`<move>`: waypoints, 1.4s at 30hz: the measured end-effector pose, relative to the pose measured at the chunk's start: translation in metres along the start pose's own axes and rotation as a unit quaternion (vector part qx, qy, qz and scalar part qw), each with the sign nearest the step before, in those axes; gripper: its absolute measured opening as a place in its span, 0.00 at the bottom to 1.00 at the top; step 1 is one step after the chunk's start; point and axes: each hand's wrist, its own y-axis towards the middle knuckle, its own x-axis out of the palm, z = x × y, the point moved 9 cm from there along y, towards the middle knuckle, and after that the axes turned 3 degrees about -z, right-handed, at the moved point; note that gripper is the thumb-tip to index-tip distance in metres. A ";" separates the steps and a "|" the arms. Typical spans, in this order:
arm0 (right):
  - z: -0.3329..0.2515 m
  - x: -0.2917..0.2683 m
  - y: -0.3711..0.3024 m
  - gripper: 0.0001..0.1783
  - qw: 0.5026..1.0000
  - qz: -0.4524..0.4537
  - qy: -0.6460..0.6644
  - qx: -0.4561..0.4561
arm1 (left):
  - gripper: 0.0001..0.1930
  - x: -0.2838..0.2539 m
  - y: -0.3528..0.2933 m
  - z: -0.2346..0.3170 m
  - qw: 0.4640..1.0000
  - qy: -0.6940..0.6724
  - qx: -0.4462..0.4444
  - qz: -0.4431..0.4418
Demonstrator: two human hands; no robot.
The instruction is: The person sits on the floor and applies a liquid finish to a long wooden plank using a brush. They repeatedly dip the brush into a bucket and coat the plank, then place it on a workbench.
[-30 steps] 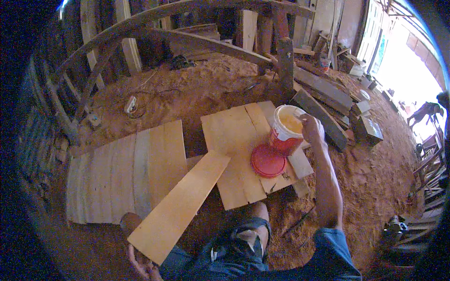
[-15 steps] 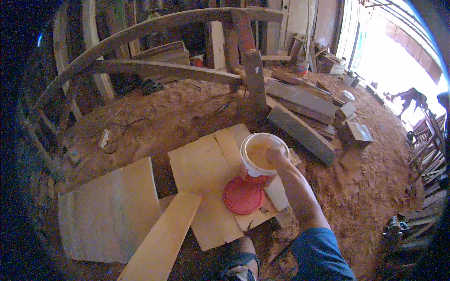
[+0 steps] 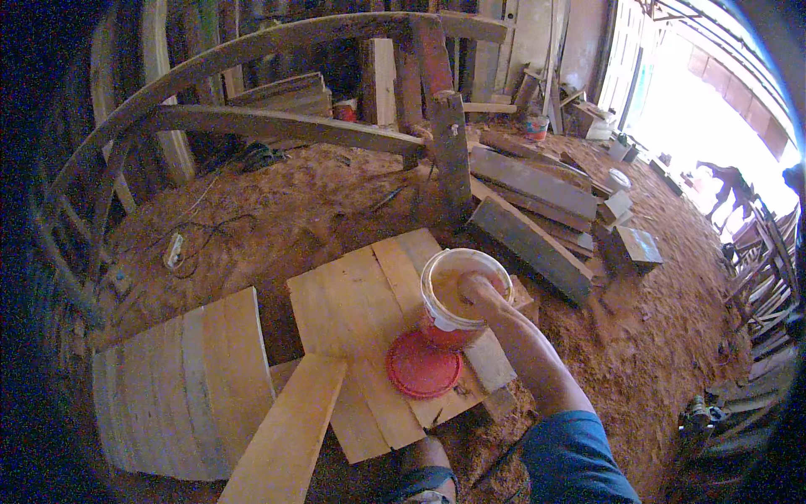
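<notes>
A bucket (image 3: 456,334), red outside with a white rim, stands on a joined wooden panel (image 3: 346,290). My right hand (image 3: 477,287) reaches down into it, over tan, paste-like or powdery stuff on its inside. The fingers are sunk below the rim and hidden, so their grip does not show. A round red lid (image 3: 424,364) lies flat on the panel, against the near left of the bucket. Left of the lid, a long pale board (image 3: 290,428) slants from the panel down to the lower edge. My left hand is out of view.
A second, greyish panel (image 3: 176,386) lies at left. Thick timber beams (image 3: 533,248) are piled beyond the bucket, with wooden blocks (image 3: 635,249) beside them. A curved wooden frame (image 3: 294,124) stands behind. A white power strip with cord (image 3: 175,251) lies on the sawdust-covered ground.
My right hand has shifted slightly within the bucket and stays inside it. The whole view has moved a little; the lid, panels and board keep their places.
</notes>
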 end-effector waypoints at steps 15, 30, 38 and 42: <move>0.006 -0.061 -0.045 0.14 0.996 -0.004 0.092 0.015 | 0.20 -0.017 -0.021 -0.010 0.984 -0.129 -0.096 0.078; 0.033 -0.034 -0.121 0.13 0.871 0.343 0.347 0.052 | 0.19 -0.030 0.027 -0.005 0.982 -0.186 -0.030 -0.017; 0.010 -0.036 -0.130 0.14 0.833 0.391 0.383 0.074 | 0.27 -0.034 -0.007 -0.029 0.973 -0.164 -0.162 -0.029; -0.004 -0.047 -0.149 0.13 0.765 0.476 0.433 0.009 | 0.26 -0.033 -0.030 -0.033 0.957 -0.203 -0.208 0.015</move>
